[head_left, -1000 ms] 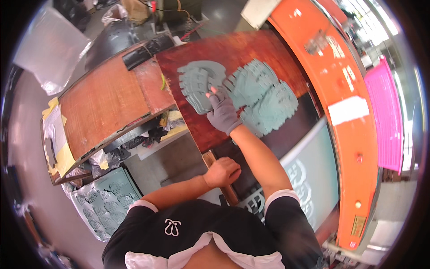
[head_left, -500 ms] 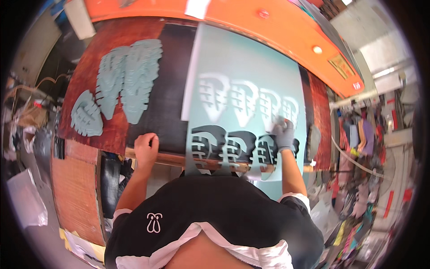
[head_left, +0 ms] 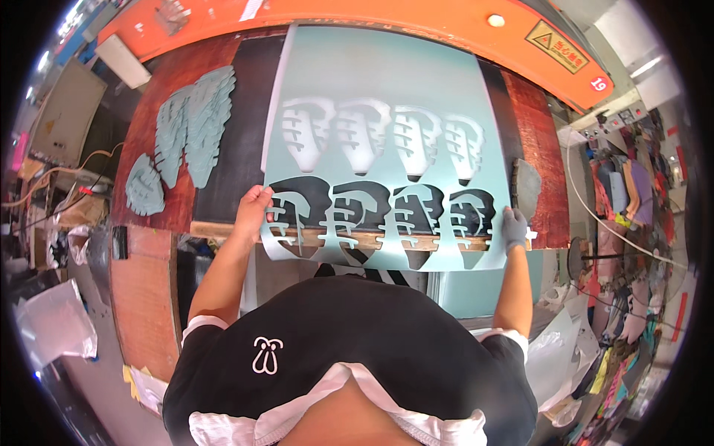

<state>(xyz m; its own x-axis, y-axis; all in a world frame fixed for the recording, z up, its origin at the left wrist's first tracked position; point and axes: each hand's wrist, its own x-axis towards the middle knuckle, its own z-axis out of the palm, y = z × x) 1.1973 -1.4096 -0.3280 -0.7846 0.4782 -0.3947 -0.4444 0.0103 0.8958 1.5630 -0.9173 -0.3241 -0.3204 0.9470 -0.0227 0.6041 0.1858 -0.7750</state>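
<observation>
A pale green sheet lies across the dark middle of the table, its near end hanging over the front edge. Two rows of shoe-upper-shaped holes run across it; white shows through most of the far row, the dark board through the near row. My bare left hand pinches the sheet's left edge beside the near row. On the opposite edge, my right hand, in a grey glove, is closed on the sheet. Stacks of cut green pieces lie to the left, with a smaller stack nearer me.
An orange machine beam spans the far side of the table. A grey cut piece rests on the red-brown board at the right. Below the table's wooden front edge stands a brown cabinet. Coloured scraps crowd the right.
My left hand has gone from the table edge to the sheet's left edge and closed on it. My right hand has moved from the holes to the right edge. The view has shifted.
</observation>
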